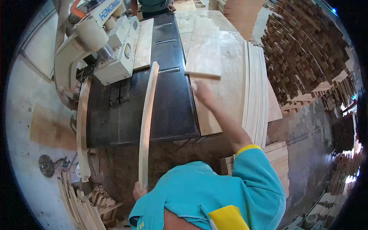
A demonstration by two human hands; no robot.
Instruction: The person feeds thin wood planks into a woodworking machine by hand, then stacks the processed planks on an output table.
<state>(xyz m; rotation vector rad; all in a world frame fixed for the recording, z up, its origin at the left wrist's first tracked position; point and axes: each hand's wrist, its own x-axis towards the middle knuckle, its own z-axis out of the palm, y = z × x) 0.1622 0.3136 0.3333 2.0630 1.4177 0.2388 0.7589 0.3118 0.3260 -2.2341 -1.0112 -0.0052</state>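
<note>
My left hand [138,191] is closed round the near end of a long, narrow wooden strip [147,115]. The strip runs forward over the black machine table [172,111], its far end near a metal-lined slot. Out at the table's right edge, my right hand [202,92] is curled and slightly blurred, above the plywood surface [209,120]. Whether anything small is inside its fingers I cannot make out. Just beyond that hand lies a flat, pale board [205,50].
On the left stands a machine head [115,63] with an orange hose. Another wooden strip [82,126] lies along the table's left edge. Long strips [255,92] are stacked at right, near a large timber pile [306,53]. Across the table stands another person [153,7].
</note>
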